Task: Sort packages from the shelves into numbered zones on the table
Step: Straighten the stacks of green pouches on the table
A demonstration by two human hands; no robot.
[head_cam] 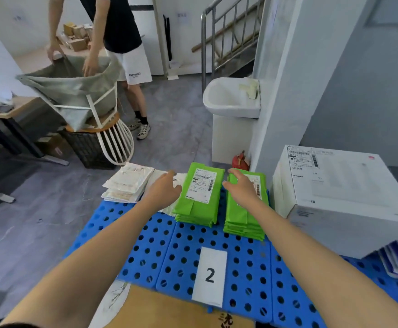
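Neither hand grips anything: the left hand (163, 189) reaches out with loose, relaxed fingers just beside the left edge of the left stack of green packages (200, 192), above a flat white mailer, and the right hand (243, 185) lies with straight, spread fingers on top of the right stack of green packages (241, 216). Both green stacks sit side by side at the far edge of the blue perforated table (240, 263), beyond the white card marked 2 (209, 275). A pile of white mailers (128, 183) lies at the far left corner, and a large white box (340, 192) stands to the right. Far left, another person handles a grey sack (74, 91).
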